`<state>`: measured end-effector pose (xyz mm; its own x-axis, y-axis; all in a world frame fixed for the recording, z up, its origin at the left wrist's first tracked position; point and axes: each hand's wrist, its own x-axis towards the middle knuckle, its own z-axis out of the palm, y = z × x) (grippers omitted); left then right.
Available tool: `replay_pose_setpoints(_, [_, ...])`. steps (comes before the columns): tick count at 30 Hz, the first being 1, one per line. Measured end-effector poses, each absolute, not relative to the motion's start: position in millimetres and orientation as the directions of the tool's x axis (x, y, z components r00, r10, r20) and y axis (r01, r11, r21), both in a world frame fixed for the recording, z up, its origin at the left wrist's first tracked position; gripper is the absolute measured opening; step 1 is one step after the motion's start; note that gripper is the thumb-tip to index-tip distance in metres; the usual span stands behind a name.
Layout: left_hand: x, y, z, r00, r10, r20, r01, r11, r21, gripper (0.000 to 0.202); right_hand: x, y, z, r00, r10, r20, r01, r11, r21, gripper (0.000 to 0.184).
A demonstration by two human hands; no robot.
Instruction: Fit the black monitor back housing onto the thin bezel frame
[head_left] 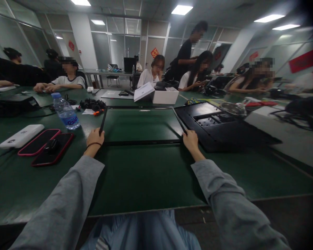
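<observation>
In front of me a thin black rectangular frame (143,142), which looks like a monitor bezel, is held just over or on the green table; I cannot tell which. Green tabletop shows through its middle. My left hand (95,138), with a dark band at the wrist, is closed around the left side of the bezel. The right side is gripped by my right hand (191,140), thumb on top. Close to the right hand lies a large black plastic panel (224,133), like a monitor back cover, with a recessed middle.
Left on the table (146,180) are a water bottle (65,113), a white power bank (22,135) and two red-edged phones (39,141). An open white box (165,97) stands beyond the bezel. A large pale box (284,139) sits far right. Several people sit around the table.
</observation>
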<state>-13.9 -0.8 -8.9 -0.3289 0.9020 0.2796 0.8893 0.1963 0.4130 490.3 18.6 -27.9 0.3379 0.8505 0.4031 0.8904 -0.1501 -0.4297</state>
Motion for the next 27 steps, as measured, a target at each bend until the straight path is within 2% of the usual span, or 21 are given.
replay_pose_setpoints(4, [-16,-3,-12,-0.301,0.915,0.268,0.924,0.211,0.318,0.041,493,20,-29,0.273,0.903,0.333,0.93,-0.159,-0.333,0.034])
replay_pose_setpoints(8, [-18,-2,-14,-0.302,0.92,0.249,0.934,0.233,0.27,0.04,494,19,-27,0.263,0.918,0.296,0.935,-0.167,-0.312,0.031])
replay_pose_setpoints(12, [-16,-1,-11,-0.319,0.915,0.247,0.923,0.241,0.299,0.039,491,19,-27,0.308,0.892,0.33,0.903,-0.166,-0.395,0.036])
replay_pose_setpoints(16, [-9,-8,0,-0.335,0.842,0.423,0.896,0.146,0.42,0.046,486,17,-21,0.411,0.792,0.451,0.838,-0.133,-0.53,0.048])
replay_pose_setpoints(20, [0,-18,13,-0.36,0.737,0.572,0.873,0.05,0.485,0.056,479,8,-10,0.468,0.693,0.548,0.794,-0.059,-0.605,0.05])
replay_pose_setpoints(24, [1,-19,16,-0.359,0.76,0.542,0.857,0.038,0.515,0.06,476,3,-4,0.488,0.658,0.573,0.774,-0.023,-0.633,0.05])
replay_pose_setpoints(27, [-3,-15,11,-0.316,0.831,0.458,0.88,0.076,0.469,0.058,479,6,-8,0.49,0.69,0.533,0.77,-0.055,-0.636,0.049])
